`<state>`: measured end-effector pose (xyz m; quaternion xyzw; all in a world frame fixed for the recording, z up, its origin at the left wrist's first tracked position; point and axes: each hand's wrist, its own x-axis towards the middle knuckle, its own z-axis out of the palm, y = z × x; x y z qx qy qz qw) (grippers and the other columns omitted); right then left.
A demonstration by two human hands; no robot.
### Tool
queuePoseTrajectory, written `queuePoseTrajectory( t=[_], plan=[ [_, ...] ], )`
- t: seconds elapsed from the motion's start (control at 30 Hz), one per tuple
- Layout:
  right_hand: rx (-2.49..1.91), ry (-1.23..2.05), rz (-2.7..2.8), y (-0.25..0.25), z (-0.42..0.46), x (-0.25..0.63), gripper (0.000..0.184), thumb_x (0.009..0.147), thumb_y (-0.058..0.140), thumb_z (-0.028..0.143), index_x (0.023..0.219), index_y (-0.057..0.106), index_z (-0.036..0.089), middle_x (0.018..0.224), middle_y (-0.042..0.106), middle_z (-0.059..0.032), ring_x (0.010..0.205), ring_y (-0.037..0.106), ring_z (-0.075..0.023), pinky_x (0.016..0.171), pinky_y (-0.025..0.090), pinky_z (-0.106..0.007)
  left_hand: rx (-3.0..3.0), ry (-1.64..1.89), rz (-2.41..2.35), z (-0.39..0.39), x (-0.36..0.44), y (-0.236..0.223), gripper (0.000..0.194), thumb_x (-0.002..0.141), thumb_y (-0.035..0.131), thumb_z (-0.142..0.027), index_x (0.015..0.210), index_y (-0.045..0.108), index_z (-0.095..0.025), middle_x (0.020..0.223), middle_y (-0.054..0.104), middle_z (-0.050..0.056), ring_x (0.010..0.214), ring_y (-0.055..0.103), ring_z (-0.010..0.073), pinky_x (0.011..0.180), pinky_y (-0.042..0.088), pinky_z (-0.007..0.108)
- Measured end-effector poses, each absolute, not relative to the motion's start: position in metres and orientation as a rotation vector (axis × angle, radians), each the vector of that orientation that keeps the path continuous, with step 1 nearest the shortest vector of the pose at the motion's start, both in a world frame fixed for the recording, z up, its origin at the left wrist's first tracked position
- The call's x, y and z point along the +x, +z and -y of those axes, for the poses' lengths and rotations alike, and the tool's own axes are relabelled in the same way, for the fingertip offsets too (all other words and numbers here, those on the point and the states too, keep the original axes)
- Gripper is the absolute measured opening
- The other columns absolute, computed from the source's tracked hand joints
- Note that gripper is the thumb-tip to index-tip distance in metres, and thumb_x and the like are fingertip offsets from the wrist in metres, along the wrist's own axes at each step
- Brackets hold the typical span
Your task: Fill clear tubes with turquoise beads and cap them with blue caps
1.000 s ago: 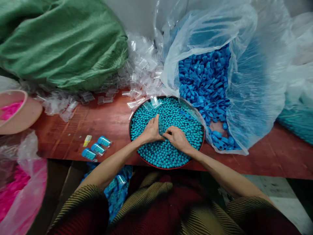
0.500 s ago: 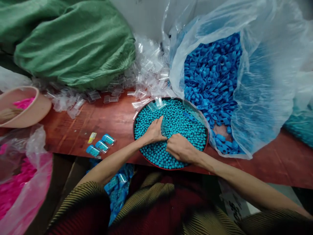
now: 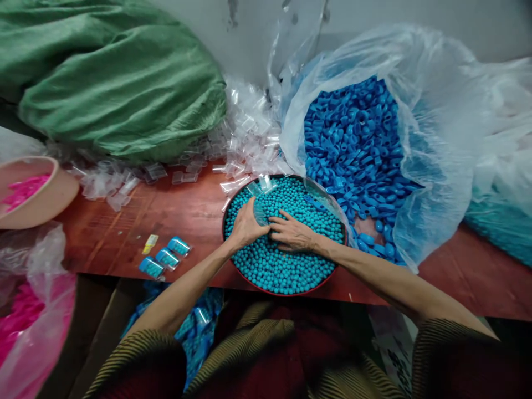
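Observation:
A round dark red-rimmed tray (image 3: 233,265) is filled with turquoise beads (image 3: 286,277). Over its left half, my left hand (image 3: 248,223) grips a small clear plastic container (image 3: 261,211) between thumb and fingers. My right hand (image 3: 293,233) lies on the beads just to the right, fingers stretched out and slightly spread, its fingertips close to my left thumb. Two or so clear containers (image 3: 268,183) rest on the beads at the far rim. A few blue caps (image 3: 315,203) lie on the beads at the right.
Filled blue-capped containers (image 3: 167,258) lie by a yellow-and-white label (image 3: 150,244). Empty clear containers (image 3: 249,122) are heaped behind, beside a green sack (image 3: 124,83). An open plastic bag (image 3: 436,166) spills blue caps (image 3: 353,133). A pink-filled basin (image 3: 62,191) stands left.
My right hand has opened from a closed curl over the beads, its fingers now extended. My left hand has shifted slightly left, still holding the container. The camera view has moved a little.

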<state>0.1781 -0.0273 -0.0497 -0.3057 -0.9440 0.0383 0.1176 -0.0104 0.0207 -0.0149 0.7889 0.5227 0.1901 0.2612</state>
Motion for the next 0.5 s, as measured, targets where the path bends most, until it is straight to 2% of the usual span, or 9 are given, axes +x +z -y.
queuePoseTrajectory(
  t=[0.1,0.23,0.4,0.5],
  plan=[
    [-1.130,0.219,2.365,-0.050,0.005,0.192,0.034,0.089,0.047,0.041,0.112,0.059,0.020,0.117,0.056,-0.0129,0.121,0.044,-0.0282,0.104,0.030,-0.054,2.153,0.382,-1.413,-0.014,-0.014,-0.012,0.091,0.057,0.071,-0.031,0.136,0.032,-0.009,0.124,0.051,0.017,0.118,0.049,0.0337,0.100,0.041,0.045],
    [-1.329,0.353,1.949,-0.057,-0.040,0.212,0.031,0.092,0.038,0.033,0.102,0.064,0.020,0.107,0.058,-0.0105,0.107,0.054,-0.0221,0.097,0.042,-0.041,2.191,0.187,-1.417,-0.009,-0.011,-0.011,0.088,0.058,0.070,-0.030,0.135,0.033,-0.008,0.122,0.051,0.018,0.117,0.048,0.0342,0.097,0.042,0.043],
    [-1.430,0.423,1.837,-0.064,-0.071,0.222,0.027,0.086,0.046,0.032,0.092,0.067,0.017,0.101,0.063,-0.0100,0.099,0.058,-0.0212,0.093,0.043,-0.035,2.250,0.034,-1.463,-0.008,-0.003,-0.007,0.085,0.058,0.068,-0.028,0.134,0.033,-0.009,0.119,0.050,0.018,0.113,0.049,0.0349,0.093,0.042,0.043],
    [-1.483,0.595,1.684,-0.060,-0.069,0.218,0.021,0.080,0.053,0.032,0.081,0.068,0.017,0.091,0.066,-0.0069,0.093,0.060,-0.0205,0.092,0.042,-0.032,2.248,0.020,-1.483,-0.007,-0.001,-0.008,0.087,0.058,0.067,-0.027,0.134,0.032,-0.007,0.120,0.049,0.019,0.113,0.048,0.0357,0.094,0.041,0.043]
  ],
)
